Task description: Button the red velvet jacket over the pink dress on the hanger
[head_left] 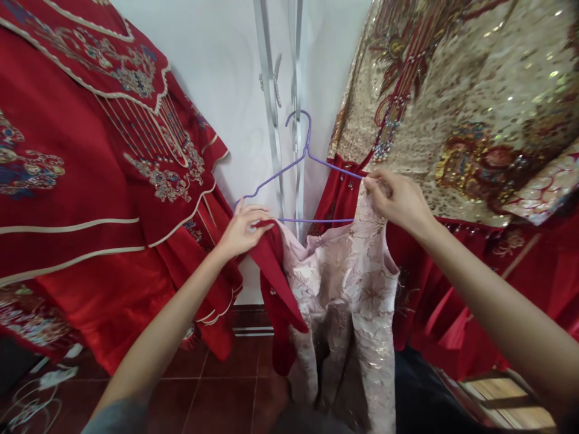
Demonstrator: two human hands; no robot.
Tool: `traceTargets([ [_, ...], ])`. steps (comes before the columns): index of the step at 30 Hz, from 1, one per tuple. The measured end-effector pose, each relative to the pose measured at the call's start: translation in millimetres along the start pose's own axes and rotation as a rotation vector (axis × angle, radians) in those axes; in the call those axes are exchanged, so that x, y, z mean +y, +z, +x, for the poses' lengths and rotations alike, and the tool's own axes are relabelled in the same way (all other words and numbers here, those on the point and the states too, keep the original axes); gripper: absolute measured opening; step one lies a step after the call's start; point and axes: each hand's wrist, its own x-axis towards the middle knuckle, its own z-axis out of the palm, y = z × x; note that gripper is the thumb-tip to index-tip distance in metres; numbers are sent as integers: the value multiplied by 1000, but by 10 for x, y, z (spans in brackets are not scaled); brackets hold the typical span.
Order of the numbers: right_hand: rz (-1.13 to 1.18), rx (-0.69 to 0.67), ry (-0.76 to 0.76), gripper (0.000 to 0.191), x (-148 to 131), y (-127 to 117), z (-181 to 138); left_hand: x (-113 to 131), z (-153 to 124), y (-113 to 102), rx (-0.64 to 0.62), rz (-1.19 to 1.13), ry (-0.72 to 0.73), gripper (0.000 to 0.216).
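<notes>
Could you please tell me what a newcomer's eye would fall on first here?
Probably the embroidered red garment filling much of the left and the gold sequined garment at the upper right. Between them, the right hand pinches a pink floral dress by its shoulder at one end of a purple hanger, while the left hand grips red fabric near the other end.

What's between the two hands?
Parts of the purple hanger, the red cloth and the pink dress lie between them, as the head view shows.
</notes>
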Motion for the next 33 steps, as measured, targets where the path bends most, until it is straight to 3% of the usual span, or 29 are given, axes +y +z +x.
traceTargets([
  [2,-33,33,27,31,43,-84,48,-164,-106,-201,95,57,-81,16],
  [7,-28,75,122,38,142,-169,164,-510,-364,-509,143,28,-300,30],
  [18,3,86,92,38,121,-97,144,-671,-336,-384,105,-4,-562,46],
  [27,6,56,55,36,175,-121,165,-629,-331,-419,131,6,-510,39],
  [33,-33,110,-16,43,144,-163,169,-316,3,-526,231,205,-295,18],
])
